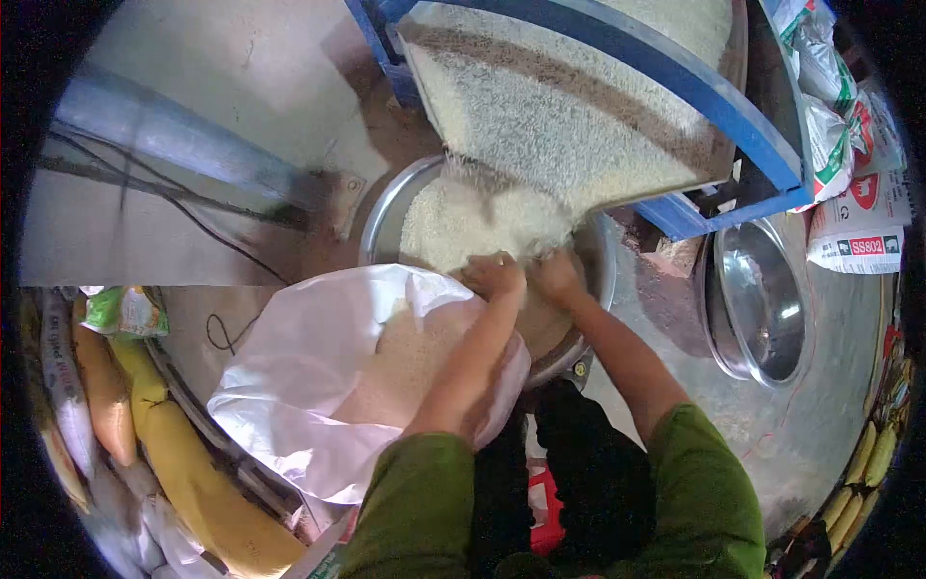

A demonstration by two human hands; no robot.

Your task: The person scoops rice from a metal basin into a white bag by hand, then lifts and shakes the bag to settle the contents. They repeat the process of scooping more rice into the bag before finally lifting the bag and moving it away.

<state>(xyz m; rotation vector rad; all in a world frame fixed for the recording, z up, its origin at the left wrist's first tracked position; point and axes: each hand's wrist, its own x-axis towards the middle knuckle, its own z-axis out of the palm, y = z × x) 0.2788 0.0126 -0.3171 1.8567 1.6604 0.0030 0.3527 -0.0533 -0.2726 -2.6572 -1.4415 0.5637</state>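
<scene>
Pale grains slide down a wide chute (pixel 569 106) into a large round metal basin (pixel 386 214), where they form a heap (pixel 453 224). At the near side of that heap is my left hand (pixel 495 275), its fingers bent and partly hidden at the grains. Close to its right, my right hand (pixel 557 277) touches the grains too, its fingers blurred. A white sack (pixel 289 357), wide open with grains inside, leans on the basin's near left rim, beneath my left forearm.
A blue metal frame (pixel 675 58) surrounds the chute. Stacked metal basins (pixel 762 304) stand at the right, below printed bags (pixel 857 227). Filled yellow sacks (pixel 183 463) lie at the lower left. A thick pipe (pixel 183 135) and a black cable (pixel 207 227) are at the upper left.
</scene>
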